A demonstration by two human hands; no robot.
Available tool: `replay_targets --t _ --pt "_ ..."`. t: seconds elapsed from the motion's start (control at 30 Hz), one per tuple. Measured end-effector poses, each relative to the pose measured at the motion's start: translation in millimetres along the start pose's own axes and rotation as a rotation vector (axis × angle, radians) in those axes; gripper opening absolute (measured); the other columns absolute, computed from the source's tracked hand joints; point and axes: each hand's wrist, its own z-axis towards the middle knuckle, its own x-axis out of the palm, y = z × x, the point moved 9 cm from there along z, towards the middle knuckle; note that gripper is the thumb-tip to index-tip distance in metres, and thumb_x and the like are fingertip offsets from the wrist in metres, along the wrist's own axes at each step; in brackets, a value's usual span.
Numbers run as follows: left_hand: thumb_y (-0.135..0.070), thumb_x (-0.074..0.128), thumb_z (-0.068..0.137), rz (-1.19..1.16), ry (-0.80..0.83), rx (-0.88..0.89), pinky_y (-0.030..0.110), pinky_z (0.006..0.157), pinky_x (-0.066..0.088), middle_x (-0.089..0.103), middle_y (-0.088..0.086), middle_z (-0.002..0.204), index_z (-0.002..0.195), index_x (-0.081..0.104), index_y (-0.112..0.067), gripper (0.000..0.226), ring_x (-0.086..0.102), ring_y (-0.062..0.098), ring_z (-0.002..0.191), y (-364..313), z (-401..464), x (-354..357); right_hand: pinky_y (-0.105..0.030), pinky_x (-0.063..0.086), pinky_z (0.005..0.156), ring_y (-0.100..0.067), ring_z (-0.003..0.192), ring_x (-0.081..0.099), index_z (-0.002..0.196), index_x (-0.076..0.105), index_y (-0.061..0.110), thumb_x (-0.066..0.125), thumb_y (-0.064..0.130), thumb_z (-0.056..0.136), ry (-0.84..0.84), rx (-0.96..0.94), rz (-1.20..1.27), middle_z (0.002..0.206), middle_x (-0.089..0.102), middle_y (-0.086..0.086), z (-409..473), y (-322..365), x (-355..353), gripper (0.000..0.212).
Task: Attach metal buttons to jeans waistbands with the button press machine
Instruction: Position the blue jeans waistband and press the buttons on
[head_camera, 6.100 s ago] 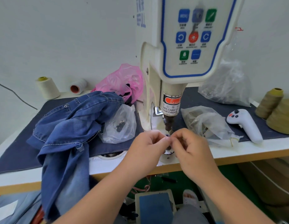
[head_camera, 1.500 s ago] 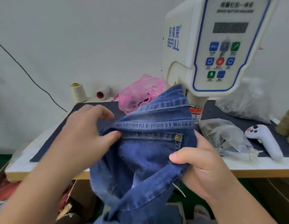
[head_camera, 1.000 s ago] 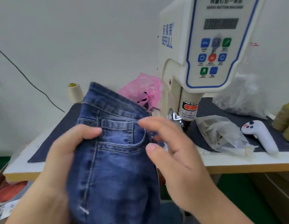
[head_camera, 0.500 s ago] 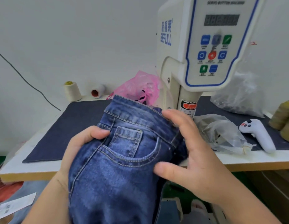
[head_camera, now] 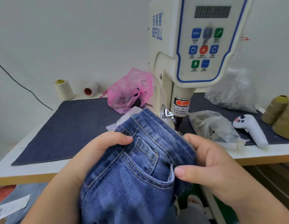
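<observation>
Since half a second ago the jeans (head_camera: 137, 167) have come closer to the press (head_camera: 181, 62): the waistband edge now lies just in front of the ram (head_camera: 178, 122), where before the bundle sat lower and more to the left of it. The right hand (head_camera: 210, 165), then spread over the waistband with fingers splayed, has slid to the right end of the band and closed on it. The left hand (head_camera: 98, 152) keeps its place at the left of the coin pocket.

The left hand grips the denim, thumb on top pointing toward the press and the fingers curled out of sight under the cloth. The right hand pinches the band's right end, thumb lying across the pocket opening and the forefinger bent over the top edge nearest the ram. Both forearms reach in from the lower edge.

Left of the press lie a pink bag (head_camera: 130, 91) and two cones of thread (head_camera: 63, 90). Right of it lie a clear bag (head_camera: 213, 126) and a white controller (head_camera: 252, 129).
</observation>
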Motion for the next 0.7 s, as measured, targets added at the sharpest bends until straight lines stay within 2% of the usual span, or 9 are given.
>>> replay_targets --t 0.1,0.23,0.3,0.33,0.4,0.47,0.5,0.6,0.7 --pt "-0.010 0.071 0.060 0.038 0.088 0.097 0.036 0.069 0.061 0.075 0.020 0.090 0.087 0.080 -0.005 0.029 0.074 0.030 0.076 9 8 4 -0.034 0.057 0.081 -0.030 0.101 0.070 0.115 0.069 0.013 0.070 -0.001 0.068 0.010 0.004 0.136 0.113 0.072 -0.017 -5 -2 -4 0.049" --pt "-0.026 0.080 0.068 0.088 0.236 0.116 0.043 0.090 0.057 0.071 0.020 0.116 0.114 0.072 -0.012 0.049 0.070 0.036 0.104 20 9 18 -0.036 0.059 0.077 -0.034 0.095 0.071 0.104 0.073 0.008 0.064 -0.008 0.058 -0.156 0.044 0.165 0.109 0.070 -0.027 -19 -13 -30 0.049" --pt "-0.037 0.083 0.063 0.204 0.151 0.179 0.046 0.099 0.053 0.070 0.008 0.120 0.120 0.066 -0.020 0.063 0.068 0.029 0.109 17 10 17 -0.038 0.059 0.077 -0.038 0.096 0.070 0.102 0.072 0.006 0.058 -0.009 0.059 -0.239 0.068 0.155 0.110 0.068 -0.031 -27 -19 -43 0.047" --pt "-0.044 0.082 0.059 0.357 0.049 0.252 0.042 0.101 0.052 0.069 -0.004 0.119 0.121 0.063 -0.030 0.067 0.068 0.018 0.109 11 8 13 -0.039 0.059 0.077 -0.040 0.097 0.070 0.101 0.071 0.005 0.058 -0.009 0.059 -0.280 0.079 0.145 0.110 0.068 -0.031 -31 -22 -49 0.047" --pt "-0.046 0.077 0.066 0.706 -0.134 0.550 0.022 0.099 0.045 0.062 -0.023 0.114 0.120 0.057 -0.042 0.058 0.060 0.000 0.109 -15 -10 19 -0.040 0.059 0.073 -0.042 0.094 0.069 0.099 0.072 0.006 0.058 -0.007 0.056 -0.370 0.102 0.129 0.109 0.067 -0.034 -37 -29 -64 0.047" --pt "-0.029 0.070 0.078 1.009 -0.143 0.920 0.013 0.097 0.037 0.058 -0.024 0.113 0.114 0.063 -0.036 0.037 0.055 0.001 0.113 -35 -37 48 -0.039 0.058 0.068 -0.042 0.088 0.068 0.096 0.072 0.004 0.055 -0.005 0.052 -0.443 0.105 0.128 0.107 0.066 -0.036 -41 -32 -76 0.048" --pt "-0.024 0.066 0.081 1.106 -0.078 1.015 0.015 0.097 0.036 0.058 -0.023 0.113 0.110 0.067 -0.032 0.030 0.054 0.004 0.113 -35 -45 63 -0.039 0.057 0.067 -0.041 0.086 0.068 0.095 0.072 0.003 0.053 -0.005 0.049 -0.465 0.100 0.134 0.105 0.067 -0.036 -42 -34 -80 0.051" --pt "-0.030 0.058 0.084 1.307 0.039 1.006 0.029 0.101 0.037 0.053 -0.021 0.114 0.116 0.068 -0.032 0.033 0.047 0.004 0.110 -19 -38 86 -0.038 0.058 0.067 -0.041 0.086 0.068 0.094 0.072 -0.002 0.051 -0.002 0.040 -0.491 0.060 0.164 0.104 0.066 -0.037 -41 -35 -87 0.058" --pt "-0.039 0.063 0.083 1.296 0.102 0.896 0.031 0.103 0.033 0.041 -0.020 0.116 0.120 0.062 -0.041 0.037 0.036 0.004 0.112 -12 -25 87 -0.040 0.058 0.068 -0.042 0.086 0.068 0.094 0.068 -0.008 0.049 0.002 0.045 -0.518 0.031 0.192 0.104 0.066 -0.038 -42 -32 -95 0.054"
